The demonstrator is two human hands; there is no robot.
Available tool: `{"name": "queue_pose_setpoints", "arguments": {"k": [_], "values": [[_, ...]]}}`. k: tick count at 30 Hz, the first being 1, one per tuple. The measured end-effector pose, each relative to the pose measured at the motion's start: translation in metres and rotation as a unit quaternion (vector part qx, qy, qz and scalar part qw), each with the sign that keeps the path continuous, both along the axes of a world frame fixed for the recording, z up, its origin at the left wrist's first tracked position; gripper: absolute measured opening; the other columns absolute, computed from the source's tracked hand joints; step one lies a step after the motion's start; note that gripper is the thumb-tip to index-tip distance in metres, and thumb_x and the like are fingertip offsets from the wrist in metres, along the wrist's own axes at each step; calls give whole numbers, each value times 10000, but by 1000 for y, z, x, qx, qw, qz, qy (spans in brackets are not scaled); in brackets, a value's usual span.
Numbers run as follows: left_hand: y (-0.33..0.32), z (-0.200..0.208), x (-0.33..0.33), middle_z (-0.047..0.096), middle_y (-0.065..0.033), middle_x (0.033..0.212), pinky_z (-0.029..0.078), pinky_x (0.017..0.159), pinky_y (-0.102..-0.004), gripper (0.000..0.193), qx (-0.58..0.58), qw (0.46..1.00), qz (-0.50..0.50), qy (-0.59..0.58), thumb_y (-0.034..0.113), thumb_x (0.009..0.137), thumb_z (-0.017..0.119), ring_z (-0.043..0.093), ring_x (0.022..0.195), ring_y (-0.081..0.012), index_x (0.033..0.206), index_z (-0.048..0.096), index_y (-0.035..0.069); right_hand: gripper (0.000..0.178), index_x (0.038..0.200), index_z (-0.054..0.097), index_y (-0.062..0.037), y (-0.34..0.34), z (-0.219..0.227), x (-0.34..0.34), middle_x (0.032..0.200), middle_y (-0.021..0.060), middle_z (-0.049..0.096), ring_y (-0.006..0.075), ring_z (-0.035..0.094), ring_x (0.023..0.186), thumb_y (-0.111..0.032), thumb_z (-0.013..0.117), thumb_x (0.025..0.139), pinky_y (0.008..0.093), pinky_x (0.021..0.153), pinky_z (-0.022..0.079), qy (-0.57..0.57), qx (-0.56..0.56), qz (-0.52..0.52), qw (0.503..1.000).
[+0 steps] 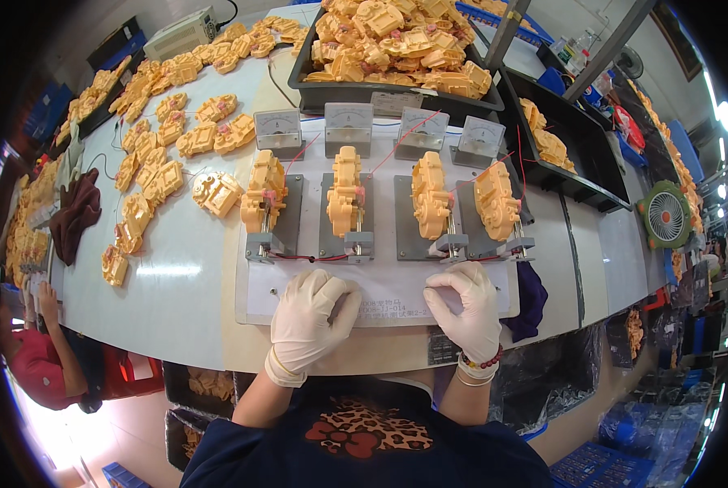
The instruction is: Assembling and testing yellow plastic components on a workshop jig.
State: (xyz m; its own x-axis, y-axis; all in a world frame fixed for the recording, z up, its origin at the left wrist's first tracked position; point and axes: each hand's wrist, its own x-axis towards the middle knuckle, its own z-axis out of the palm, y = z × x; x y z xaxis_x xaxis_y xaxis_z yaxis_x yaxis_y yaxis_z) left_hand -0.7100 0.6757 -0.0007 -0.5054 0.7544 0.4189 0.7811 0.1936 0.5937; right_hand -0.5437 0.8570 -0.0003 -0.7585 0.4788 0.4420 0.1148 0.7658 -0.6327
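Note:
My left hand and my right hand, both in white gloves, rest with curled fingers on the front strip of a white test board. Neither holds anything. Just beyond my fingers stand several grey metal fixtures, each carrying an upright yellow plastic gearbox housing. Red wires run along the fixtures' front clamps. Behind each fixture sits a small analog meter with a white dial. My right wrist wears a beaded bracelet.
A black tray heaped with yellow housings stands at the back. More housings lie loose on the table's left. A second black tray is at the right, a green fan beyond it. A person in red sits lower left.

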Motion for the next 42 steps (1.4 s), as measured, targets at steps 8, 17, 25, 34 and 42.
{"name": "queue_pose_setpoints", "arguments": {"k": [8, 17, 25, 34, 42], "values": [[0, 3, -2, 612, -58, 793, 480, 693, -403, 154, 20, 997, -10, -68, 49, 786, 734, 593, 752, -290, 924, 679, 87, 176, 915, 684, -76, 1, 0, 1, 897, 95, 598, 300, 588, 881, -55, 766, 761, 399, 752, 491, -3, -7, 1, 1000], [-1, 1, -4, 623, -71, 828, 520, 700, -309, 130, 10, 990, 15, -142, -9, 806, 748, 640, 760, -215, 903, 667, 22, 156, 907, 694, -69, 6, 2, 4, 883, 102, 623, 305, 597, 868, -103, 783, 784, 402, 753, 494, -8, -26, 25, 999], [-9, 12, -5, 622, -77, 869, 518, 698, -288, 162, 8, 997, -17, -81, -4, 806, 758, 632, 753, -203, 938, 668, 15, 182, 895, 696, -60, -1, -1, -2, 868, 97, 634, 298, 599, 858, -165, 806, 795, 397, 737, 489, -38, -62, -53, 996], [-65, 7, -62, 642, -17, 847, 489, 648, -237, 236, -36, 972, 92, -212, 11, 781, 794, 603, 713, -104, 990, 686, 17, 157, 902, 675, -16, 33, 12, 67, 806, 47, 596, 160, 545, 701, -75, 787, 809, 290, 672, 439, 34, 59, -219, 973], [-59, 10, -62, 612, 14, 783, 459, 630, -189, 194, -11, 955, 88, -282, -24, 818, 765, 554, 681, -41, 980, 658, -25, 158, 873, 686, -12, 43, -1, 72, 773, 44, 602, 142, 524, 676, -82, 799, 787, 280, 615, 415, -16, -122, -191, 974]]}}
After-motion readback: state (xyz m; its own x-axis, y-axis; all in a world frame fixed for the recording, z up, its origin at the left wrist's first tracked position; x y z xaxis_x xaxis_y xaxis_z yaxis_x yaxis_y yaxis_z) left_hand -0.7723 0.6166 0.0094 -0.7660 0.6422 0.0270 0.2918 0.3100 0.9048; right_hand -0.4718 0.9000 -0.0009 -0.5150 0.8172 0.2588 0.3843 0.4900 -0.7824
